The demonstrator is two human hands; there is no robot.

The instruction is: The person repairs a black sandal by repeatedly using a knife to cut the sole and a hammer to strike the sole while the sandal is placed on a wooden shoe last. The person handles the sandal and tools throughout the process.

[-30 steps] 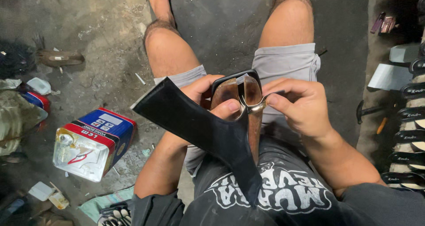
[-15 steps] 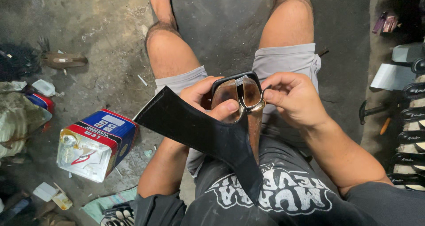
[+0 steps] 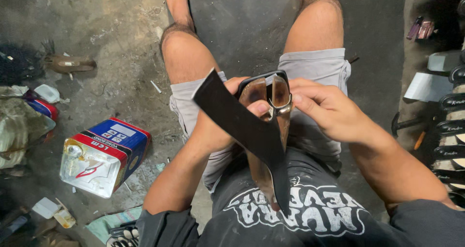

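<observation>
Left hand (image 3: 220,126) grips shoe sole (image 3: 269,131) over lap, thumb pressing black strap (image 3: 237,118), which fans toward 10 o'clock. Right hand (image 3: 329,111) pinches sole rim at 3 o'clock. Strap looks light, floppy; sole stiffer, so hold by edges.

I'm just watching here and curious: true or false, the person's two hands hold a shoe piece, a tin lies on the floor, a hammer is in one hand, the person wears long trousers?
1. Both the left hand and the right hand hold the shoe piece. True.
2. A rectangular tin can lies on its side on the floor. True.
3. One hand grips a hammer. False: both are on the shoe piece and its black strip.
4. The person wears long trousers. False: grey shorts, knees bare.
</observation>
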